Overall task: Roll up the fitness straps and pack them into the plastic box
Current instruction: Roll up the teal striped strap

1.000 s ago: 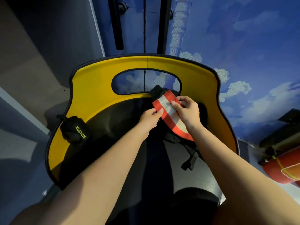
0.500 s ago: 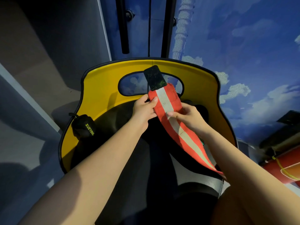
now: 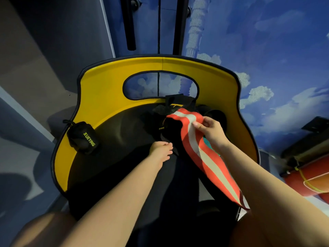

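Observation:
A long red strap with a white middle stripe point(image 3: 204, 157) runs from the back of the black seat down to the lower right. My right hand point(image 3: 211, 132) pinches it near its upper end, where it folds over. Its black end patch point(image 3: 175, 104) lies behind the fold against the chair back. My left hand point(image 3: 160, 149) hovers low over the dark seat just left of the strap, fingers relaxed and holding nothing that I can make out. A rolled black strap marked XUEYING point(image 3: 82, 138) sits at the seat's left edge. No plastic box is in view.
The straps lie on a chair with a yellow back point(image 3: 106, 90) and a handle cut-out. A teal item point(image 3: 208, 141) peeks out under my right wrist. A red object point(image 3: 311, 179) lies at the right. Black bars point(image 3: 130, 24) hang on the blue cloud-painted wall.
My left hand has let go of the strap's upper end and dropped toward the seat. The raised black end has fallen back, and the strap's top now folds over in my right hand.

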Motion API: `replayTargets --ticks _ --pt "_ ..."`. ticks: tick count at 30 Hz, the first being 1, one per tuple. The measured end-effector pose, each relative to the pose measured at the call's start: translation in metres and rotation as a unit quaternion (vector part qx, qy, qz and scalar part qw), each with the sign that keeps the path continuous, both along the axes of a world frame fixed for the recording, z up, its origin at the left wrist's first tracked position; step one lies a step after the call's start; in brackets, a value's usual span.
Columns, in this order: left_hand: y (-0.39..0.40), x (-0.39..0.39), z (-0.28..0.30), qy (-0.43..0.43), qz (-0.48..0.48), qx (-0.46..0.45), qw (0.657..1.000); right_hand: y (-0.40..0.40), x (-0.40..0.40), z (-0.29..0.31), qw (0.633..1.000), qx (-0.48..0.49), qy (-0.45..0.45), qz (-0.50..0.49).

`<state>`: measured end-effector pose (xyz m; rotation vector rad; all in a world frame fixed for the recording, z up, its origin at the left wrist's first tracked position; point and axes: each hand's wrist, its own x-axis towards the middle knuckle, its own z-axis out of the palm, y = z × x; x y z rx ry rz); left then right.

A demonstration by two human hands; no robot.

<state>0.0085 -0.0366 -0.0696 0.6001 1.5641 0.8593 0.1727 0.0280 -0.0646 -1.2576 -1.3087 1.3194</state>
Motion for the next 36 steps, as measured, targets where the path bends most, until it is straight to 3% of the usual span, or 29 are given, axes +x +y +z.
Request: replayTargets --ticks 3,5,7,11,14,18,22,28,32,36 --pt "0.0 0.011 -0.007 -0.046 0.12 -0.003 0.992 0.002 0.007 -0.002 0.994 -0.043 0.098 -0.03" --pt "-0.002 0.015 -0.009 -0.145 0.198 -0.021 0.969 0.004 0.009 0.0 0.988 -0.062 0.133 -0.041" --pt "-0.004 0.02 -0.004 -0.215 0.189 -0.039 0.957 0.006 0.009 0.0 0.985 -0.071 0.155 -0.039" --pt "-0.003 0.033 0.004 -0.218 0.105 -0.05 0.969 0.006 0.004 -0.001 0.978 -0.088 0.183 -0.046" --pt "0.003 0.038 0.003 -0.162 0.113 -0.029 0.98 0.004 -0.002 -0.006 0.986 -0.102 0.116 -0.064" --pt "0.012 0.036 0.004 -0.05 0.118 0.037 0.991 -0.011 -0.014 0.006 0.98 -0.033 -0.17 -0.102" --pt "0.019 0.038 0.009 0.012 0.089 0.085 0.992 -0.043 -0.028 0.02 0.961 -0.004 -0.272 -0.045" --pt "0.019 0.035 0.009 0.127 -0.001 0.139 0.982 -0.047 -0.031 0.014 0.957 0.009 -0.27 -0.102" --pt "0.02 0.029 0.007 0.12 -0.006 0.139 0.983 -0.046 -0.022 0.011 0.946 0.049 -0.304 -0.098" --pt "0.023 0.02 0.009 0.081 0.028 0.125 0.988 -0.039 -0.012 0.009 0.973 0.003 -0.2 -0.113"
